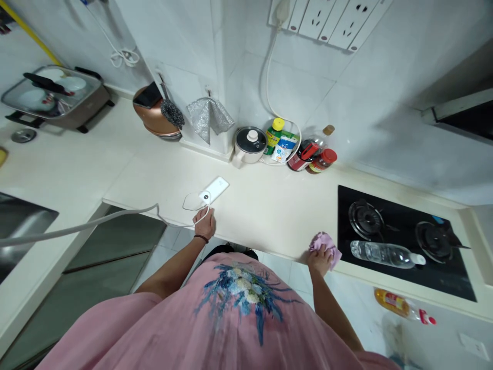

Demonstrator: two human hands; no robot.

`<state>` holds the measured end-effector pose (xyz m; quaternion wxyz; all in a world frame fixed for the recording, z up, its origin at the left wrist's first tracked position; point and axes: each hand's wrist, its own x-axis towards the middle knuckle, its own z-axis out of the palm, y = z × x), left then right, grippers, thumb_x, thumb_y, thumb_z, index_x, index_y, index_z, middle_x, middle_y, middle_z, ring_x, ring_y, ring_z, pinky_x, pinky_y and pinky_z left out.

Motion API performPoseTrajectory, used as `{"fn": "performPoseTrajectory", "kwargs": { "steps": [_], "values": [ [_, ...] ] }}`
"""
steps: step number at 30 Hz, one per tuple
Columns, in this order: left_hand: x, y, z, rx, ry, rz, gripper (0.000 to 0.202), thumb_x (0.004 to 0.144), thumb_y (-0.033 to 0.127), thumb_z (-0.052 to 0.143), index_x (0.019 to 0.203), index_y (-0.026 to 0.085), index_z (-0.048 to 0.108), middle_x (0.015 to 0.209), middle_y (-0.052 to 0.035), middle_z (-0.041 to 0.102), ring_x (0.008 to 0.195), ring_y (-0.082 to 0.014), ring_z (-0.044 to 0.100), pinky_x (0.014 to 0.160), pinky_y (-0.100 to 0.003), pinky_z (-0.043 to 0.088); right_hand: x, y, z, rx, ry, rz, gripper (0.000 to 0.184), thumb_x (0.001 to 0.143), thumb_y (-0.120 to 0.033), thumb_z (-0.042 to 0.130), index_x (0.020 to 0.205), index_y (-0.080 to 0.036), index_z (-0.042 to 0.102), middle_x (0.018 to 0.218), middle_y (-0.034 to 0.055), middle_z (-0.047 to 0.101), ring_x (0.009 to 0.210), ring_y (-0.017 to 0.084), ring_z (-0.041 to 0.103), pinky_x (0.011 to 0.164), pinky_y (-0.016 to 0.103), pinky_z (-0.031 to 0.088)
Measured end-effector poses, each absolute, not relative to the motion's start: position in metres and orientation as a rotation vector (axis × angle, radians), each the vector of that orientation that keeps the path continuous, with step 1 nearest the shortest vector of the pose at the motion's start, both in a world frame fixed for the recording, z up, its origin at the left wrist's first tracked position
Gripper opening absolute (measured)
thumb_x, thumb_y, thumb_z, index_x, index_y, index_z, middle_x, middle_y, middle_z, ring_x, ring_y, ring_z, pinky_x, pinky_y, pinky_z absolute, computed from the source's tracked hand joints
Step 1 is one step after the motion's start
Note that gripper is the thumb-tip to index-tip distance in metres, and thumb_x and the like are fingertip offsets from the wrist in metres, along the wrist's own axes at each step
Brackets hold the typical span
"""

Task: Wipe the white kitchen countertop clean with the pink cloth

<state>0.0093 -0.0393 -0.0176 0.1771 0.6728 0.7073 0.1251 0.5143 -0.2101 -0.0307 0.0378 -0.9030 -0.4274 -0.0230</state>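
Observation:
My left hand (205,224) rests at the counter's front edge, its fingers slightly apart on the surface. Just beyond its fingertips lies a white power bank or phone (215,190) with a dark round spot. A thin white cable (185,225) loops from that device, passes close by the hand and runs off to the left; whether the fingers touch it is unclear. My right hand (320,261) presses a crumpled pink cloth (325,243) onto the counter (269,210), with its fingers over it, close to the left side of the black gas stove (400,280).
A plastic bottle (381,254) lies across the stove. Along the wall stand a small lidded pot (250,146), a yellow-capped bottle (273,136) and red-lidded jars (322,161). An electric pan (73,110) is far left; a sink (23,226) lies nearer. An oil bottle (396,304) is below the stove edge.

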Motion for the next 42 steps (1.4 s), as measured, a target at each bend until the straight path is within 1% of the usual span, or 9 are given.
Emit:
{"fn": "performPoseTrajectory", "kwargs": {
  "steps": [5,10,15,18,22,29,33,38,42],
  "values": [
    [0.011,-0.04,-0.021,1.93,2.0,0.328,0.051,0.104,0.027,0.044,0.15,0.022,0.066,0.163,-0.0142,0.055,0.154,-0.0347,0.04,0.127,-0.053,0.028,0.403,-0.194,-0.034,-2.617,-1.617,0.271,0.068,0.103,-0.029,0.032,0.169,-0.017,0.045,0.177,0.0212,0.037,0.166,0.042,0.025,0.127,0.069,0.031],
    [0.013,-0.041,-0.022,1.911,2.015,0.344,0.052,0.103,0.027,0.045,0.151,0.021,0.065,0.164,-0.0147,0.055,0.154,-0.0354,0.041,0.127,-0.055,0.028,0.275,-0.127,-0.011,-1.999,-2.345,0.67,0.064,0.104,-0.026,0.043,0.167,-0.027,0.048,0.182,0.0072,0.031,0.17,0.035,0.02,0.135,0.059,0.021],
    [0.012,-0.04,-0.023,1.926,2.026,0.318,0.053,0.102,0.028,0.047,0.152,0.021,0.064,0.164,-0.0149,0.055,0.154,-0.0359,0.041,0.126,-0.056,0.029,0.219,-0.083,0.011,-1.484,-2.618,0.84,0.062,0.104,-0.027,0.054,0.166,-0.031,0.05,0.182,0.005,0.03,0.17,0.031,0.022,0.137,0.055,0.016],
    [0.011,-0.039,-0.026,1.932,2.029,0.322,0.053,0.102,0.028,0.046,0.152,0.021,0.064,0.164,-0.0149,0.056,0.154,-0.0359,0.042,0.126,-0.055,0.029,0.236,-0.094,0.008,-1.553,-2.575,0.837,0.06,0.105,-0.029,0.053,0.164,-0.034,0.051,0.182,0.002,0.032,0.169,0.028,0.024,0.138,0.053,0.017],
    [0.011,-0.039,-0.029,1.916,2.041,0.346,0.053,0.102,0.029,0.047,0.151,0.022,0.065,0.163,-0.0147,0.057,0.154,-0.0365,0.041,0.127,-0.055,0.028,0.315,-0.15,-0.01,-2.004,-2.341,0.659,0.06,0.105,-0.031,0.047,0.165,-0.038,0.051,0.18,0.0004,0.036,0.169,0.031,0.025,0.136,0.056,0.022],
    [0.012,-0.04,-0.03,1.914,2.055,0.359,0.054,0.101,0.031,0.048,0.151,0.022,0.065,0.162,-0.0154,0.057,0.154,-0.037,0.042,0.127,-0.055,0.028,0.485,-0.236,-0.034,-2.74,-1.51,0.16,0.066,0.106,-0.033,0.03,0.171,-0.025,0.04,0.179,0.0151,0.034,0.166,0.036,0.027,0.125,0.063,0.036],
    [0.013,-0.04,-0.028,1.919,2.054,0.367,0.053,0.1,0.031,0.049,0.15,0.022,0.065,0.162,-0.0147,0.057,0.154,-0.0368,0.042,0.126,-0.054,0.029,0.5,-0.207,-0.038,-2.844,-1.016,0.071,0.069,0.106,-0.035,0.031,0.175,-0.032,0.03,0.176,0.0204,0.036,0.159,0.042,0.036,0.117,0.074,0.036],
    [0.015,-0.039,-0.024,1.916,2.077,0.365,0.053,0.099,0.031,0.049,0.149,0.022,0.066,0.159,-0.0152,0.059,0.151,-0.0374,0.045,0.124,-0.054,0.031,0.405,-0.13,-0.027,-2.601,-1.584,0.338,0.068,0.104,-0.029,0.035,0.172,-0.023,0.038,0.178,0.0216,0.034,0.167,0.044,0.022,0.125,0.074,0.026],
    [0.015,-0.039,-0.023,1.932,2.071,0.373,0.053,0.1,0.031,0.047,0.148,0.021,0.066,0.159,-0.0154,0.059,0.149,-0.0373,0.046,0.123,-0.053,0.032,0.308,-0.1,-0.008,-2.077,-2.23,0.72,0.063,0.104,-0.03,0.047,0.167,-0.033,0.049,0.183,0.0076,0.03,0.17,0.036,0.019,0.134,0.061,0.019]
  ]
}}
